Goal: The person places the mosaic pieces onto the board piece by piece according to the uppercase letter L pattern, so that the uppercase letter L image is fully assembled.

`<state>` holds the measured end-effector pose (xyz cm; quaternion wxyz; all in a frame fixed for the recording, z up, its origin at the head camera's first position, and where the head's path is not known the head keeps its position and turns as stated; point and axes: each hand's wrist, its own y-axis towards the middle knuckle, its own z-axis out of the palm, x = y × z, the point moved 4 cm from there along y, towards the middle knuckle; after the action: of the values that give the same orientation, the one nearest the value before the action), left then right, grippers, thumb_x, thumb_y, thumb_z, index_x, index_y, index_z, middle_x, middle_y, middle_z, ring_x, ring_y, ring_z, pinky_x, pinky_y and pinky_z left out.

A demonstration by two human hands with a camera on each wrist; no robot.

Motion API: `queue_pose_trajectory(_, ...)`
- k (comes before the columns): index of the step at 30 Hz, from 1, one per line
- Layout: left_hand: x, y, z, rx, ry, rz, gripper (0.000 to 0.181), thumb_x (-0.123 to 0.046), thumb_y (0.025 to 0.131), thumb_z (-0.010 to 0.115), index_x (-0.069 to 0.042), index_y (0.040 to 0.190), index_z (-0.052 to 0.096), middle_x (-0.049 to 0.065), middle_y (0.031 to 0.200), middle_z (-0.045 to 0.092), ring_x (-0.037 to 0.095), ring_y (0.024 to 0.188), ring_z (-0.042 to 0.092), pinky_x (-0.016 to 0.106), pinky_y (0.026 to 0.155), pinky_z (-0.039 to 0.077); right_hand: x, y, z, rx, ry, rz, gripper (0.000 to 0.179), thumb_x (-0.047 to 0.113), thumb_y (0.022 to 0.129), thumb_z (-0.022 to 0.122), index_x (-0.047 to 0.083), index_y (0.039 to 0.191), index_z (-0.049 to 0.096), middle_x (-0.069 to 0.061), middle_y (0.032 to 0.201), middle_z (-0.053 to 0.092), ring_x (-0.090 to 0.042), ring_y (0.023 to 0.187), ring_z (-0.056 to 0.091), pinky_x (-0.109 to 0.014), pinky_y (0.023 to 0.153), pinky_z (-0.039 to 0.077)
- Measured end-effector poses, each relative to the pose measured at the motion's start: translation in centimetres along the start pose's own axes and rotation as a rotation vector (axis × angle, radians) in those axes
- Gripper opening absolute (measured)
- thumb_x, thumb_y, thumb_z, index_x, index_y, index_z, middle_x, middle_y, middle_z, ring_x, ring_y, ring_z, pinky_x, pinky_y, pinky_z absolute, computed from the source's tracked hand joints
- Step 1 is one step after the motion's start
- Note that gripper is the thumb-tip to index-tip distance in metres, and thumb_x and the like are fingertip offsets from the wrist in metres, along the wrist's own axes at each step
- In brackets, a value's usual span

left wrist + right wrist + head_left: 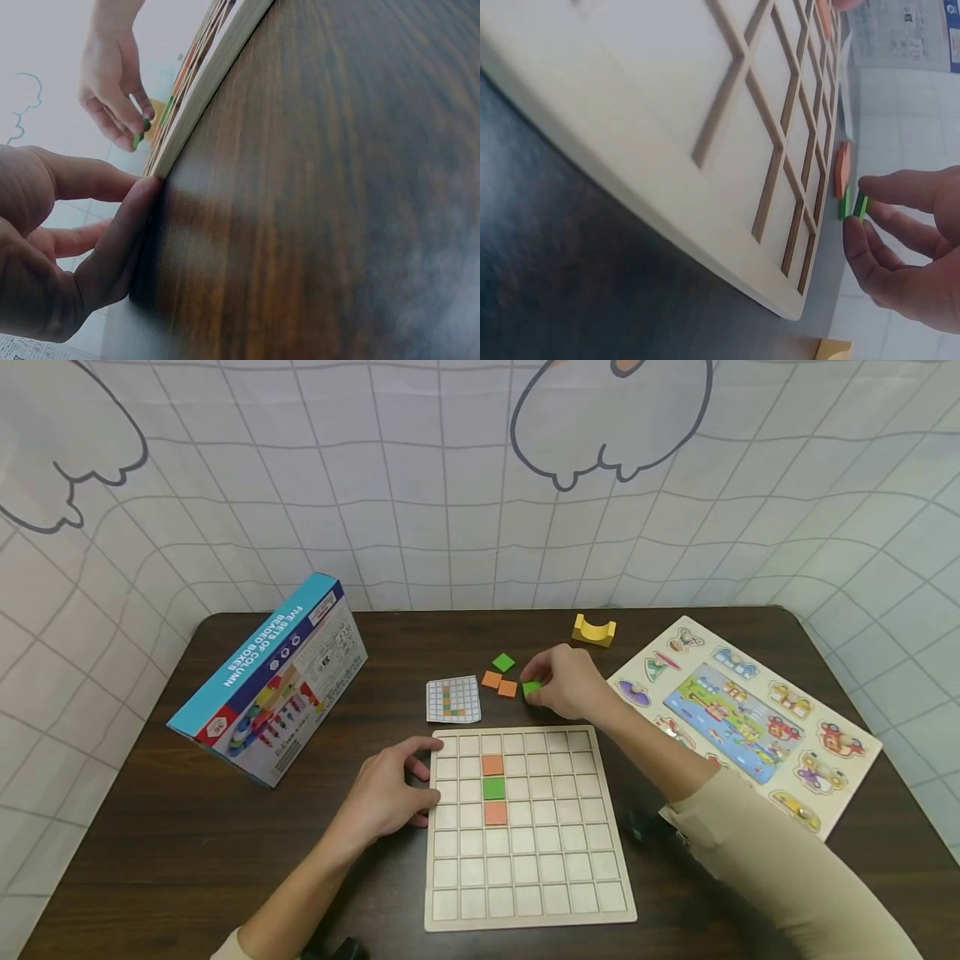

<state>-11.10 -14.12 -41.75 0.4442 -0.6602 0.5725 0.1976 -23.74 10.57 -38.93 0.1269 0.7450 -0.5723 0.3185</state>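
My right hand (568, 683) pinches a green square tile (531, 687) between thumb and fingers, beyond the grid board's far edge. In the right wrist view the tile (861, 206) stands on edge between the fingertips. My left hand (386, 789) touches the left edge of the pale wooden grid board (534, 925), thumb and index finger apart along it near the far corner. On the board, an orange tile (492, 765), a green tile (493, 788) and another orange tile (495, 813) form one column. Loose orange tiles (507, 689) and a green tile (503, 662) lie left of my right hand.
A pattern card (453, 700) lies behind the board. At the left stands a blue and white box (288, 685). A yellow arch block (593, 631) sits at the back; a picture puzzle board (847, 781) lies at the right, under the right forearm.
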Motion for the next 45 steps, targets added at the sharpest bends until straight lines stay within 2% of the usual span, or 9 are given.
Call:
queue_pose_trajectory(9,0.0,0.0,0.0,0.003,0.002,-0.002,0.064,0.003,0.081,0.08,-0.018,0.139,0.063,0.014,0.103,0.06,0.019,0.054,0.066,0.032,0.049,0.062,0.4,-1.3,0.5,0.009,0.001,-0.02,0.018,0.01,0.088,0.081,0.009,0.106,0.079,-0.004,0.096,0.073,-0.021,0.091,0.065,-0.038,0.083,0.058)
queue_pose_trajectory(27,0.0,0.0,0.0,0.001,0.004,-0.002,0.064,0.004,0.081,0.08,-0.018,0.139,0.063,0.014,0.104,0.06,0.019,0.054,0.066,0.032,0.049,0.062,0.9,-3.5,1.3,0.028,0.011,-0.074,0.018,0.01,0.085,0.083,0.01,0.103,0.079,-0.003,0.091,0.072,-0.017,0.085,0.063,-0.031,0.076,0.056)
queue_pose_trajectory(39,0.0,0.1,0.0,0.002,-0.008,-0.009,0.064,0.003,0.082,0.081,-0.018,0.139,0.063,0.015,0.105,0.059,0.02,0.057,0.066,0.032,0.05,0.062,1.7,-5.3,2.1,0.049,0.018,-0.065,0.017,0.009,0.085,0.084,0.011,0.1,0.078,-0.001,0.089,0.07,-0.016,0.084,0.061,-0.03,0.076,0.054)
queue_pose_trajectory(45,0.0,0.0,0.0,0.002,-0.009,-0.008,0.064,0.003,0.081,0.081,-0.018,0.139,0.063,0.015,0.105,0.059,0.02,0.057,0.065,0.032,0.05,0.062,2.0,-6.1,2.5,0.049,0.027,-0.092,0.017,0.007,0.084,0.083,0.01,0.1,0.079,-0.002,0.09,0.07,-0.015,0.084,0.061,-0.028,0.075,0.054)
